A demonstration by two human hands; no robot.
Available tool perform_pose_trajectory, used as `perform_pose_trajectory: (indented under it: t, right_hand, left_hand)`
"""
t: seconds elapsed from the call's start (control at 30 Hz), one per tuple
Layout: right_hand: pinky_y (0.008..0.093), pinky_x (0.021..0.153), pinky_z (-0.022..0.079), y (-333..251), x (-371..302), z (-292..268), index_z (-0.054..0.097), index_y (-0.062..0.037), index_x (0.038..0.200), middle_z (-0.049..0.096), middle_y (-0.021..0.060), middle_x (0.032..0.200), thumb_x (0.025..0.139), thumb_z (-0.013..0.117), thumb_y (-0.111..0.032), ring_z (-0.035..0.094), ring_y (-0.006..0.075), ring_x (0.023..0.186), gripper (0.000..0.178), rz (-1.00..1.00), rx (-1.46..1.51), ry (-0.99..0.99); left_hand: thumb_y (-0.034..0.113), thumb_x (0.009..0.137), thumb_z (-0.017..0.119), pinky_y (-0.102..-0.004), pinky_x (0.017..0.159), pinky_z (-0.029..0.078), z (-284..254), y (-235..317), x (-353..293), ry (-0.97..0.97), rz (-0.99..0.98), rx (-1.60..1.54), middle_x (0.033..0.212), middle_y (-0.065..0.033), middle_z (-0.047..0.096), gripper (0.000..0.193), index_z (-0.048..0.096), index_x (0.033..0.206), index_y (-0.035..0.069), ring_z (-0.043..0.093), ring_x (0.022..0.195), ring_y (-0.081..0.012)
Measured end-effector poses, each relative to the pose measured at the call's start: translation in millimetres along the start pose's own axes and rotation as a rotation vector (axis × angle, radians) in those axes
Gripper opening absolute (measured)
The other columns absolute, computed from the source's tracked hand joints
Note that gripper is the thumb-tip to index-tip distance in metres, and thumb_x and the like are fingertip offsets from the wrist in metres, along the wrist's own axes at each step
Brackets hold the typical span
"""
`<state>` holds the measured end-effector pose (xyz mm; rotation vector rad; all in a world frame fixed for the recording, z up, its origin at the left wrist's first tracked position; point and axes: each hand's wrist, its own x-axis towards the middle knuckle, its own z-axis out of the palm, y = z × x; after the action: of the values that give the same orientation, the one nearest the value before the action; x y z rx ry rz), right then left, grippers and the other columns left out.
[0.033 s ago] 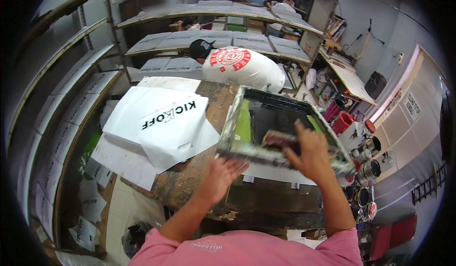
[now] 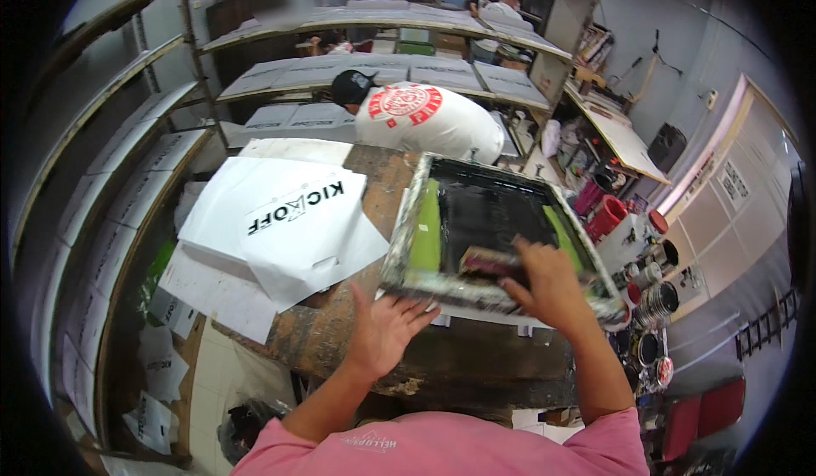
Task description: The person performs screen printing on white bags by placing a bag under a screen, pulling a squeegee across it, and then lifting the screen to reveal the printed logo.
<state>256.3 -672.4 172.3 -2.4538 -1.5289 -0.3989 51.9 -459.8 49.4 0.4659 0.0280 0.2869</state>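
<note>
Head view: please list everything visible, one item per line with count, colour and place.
printing screen frame: one, grey, ink-stained, on the table, centre.
squeegee: one, dark red, inside the frame.
printed sheets: several, white with black print, table's left part.
work table: one, brown, stained.
shelf racks: grey, left and rear, holding white sheets.
ink tubs: several, red and dark, right.
co-worker: one, white shirt, black cap, bent behind the table; others far back.
left hand: open, on the frame's near edge.
right hand: on the squeegee.
</note>
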Motion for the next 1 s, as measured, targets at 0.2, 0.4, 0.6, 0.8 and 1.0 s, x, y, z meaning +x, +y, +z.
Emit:
perform_pose_trajectory:
  t: [0.2,0.4,0.6,0.8,1.0]
  right_hand:
    - [0.0523,0.09,0.05,39,-32,106,0.065,-0.0116,0.13,0.069,0.0161,0.108,0.096,0.07,-0.028,0.064,0.0391,0.107,0.038,0.032,0.279,-0.368]
    - [0.0508,0.086,0.055,126,75,205,0.065,-0.0169,0.13,0.07,0.0128,0.108,0.098,0.067,-0.029,0.066,0.0373,0.104,0.035,0.016,0.198,-0.039]
    - [0.0497,0.082,0.056,210,190,282,0.067,-0.0204,0.123,0.069,0.0097,0.1,0.096,0.068,-0.035,0.067,0.033,0.097,0.031,-0.022,0.02,0.081]
    - [0.0476,0.073,0.057,184,193,297,0.069,-0.0145,0.107,0.068,0.0111,0.097,0.094,0.067,-0.054,0.068,0.0329,0.095,0.042,0.066,-0.039,0.095]
    - [0.0449,0.073,0.057,116,99,263,0.07,-0.0144,0.11,0.065,0.0094,0.095,0.088,0.076,-0.046,0.066,0.0311,0.094,0.039,0.035,0.024,0.087]
  left_hand:
    - [0.088,0.093,0.036,-0.0532,0.117,0.045,-70,-44,-30,0.416,-0.201,0.144,0.135,-0.0266,0.055,0.113,0.038,0.148,-0.01,0.058,0.13,-0.0383]
    - [0.092,0.091,0.031,-0.0514,0.116,0.046,-84,-52,-29,0.533,-0.266,0.167,0.14,-0.0295,0.057,0.116,0.042,0.148,-0.008,0.059,0.13,-0.0393]
    - [0.094,0.09,0.027,-0.0566,0.114,0.046,-84,-47,-22,0.587,-0.32,0.148,0.138,-0.0304,0.06,0.12,0.043,0.149,-0.009,0.059,0.13,-0.0432]
    - [0.095,0.089,0.026,-0.0605,0.117,0.042,-82,-43,-21,0.659,-0.327,0.118,0.142,-0.0324,0.057,0.121,0.041,0.152,-0.008,0.055,0.134,-0.0482]
    - [0.094,0.09,0.029,-0.0601,0.116,0.043,-89,-45,-26,0.634,-0.331,0.096,0.14,-0.0314,0.059,0.118,0.044,0.149,-0.007,0.057,0.131,-0.0465]
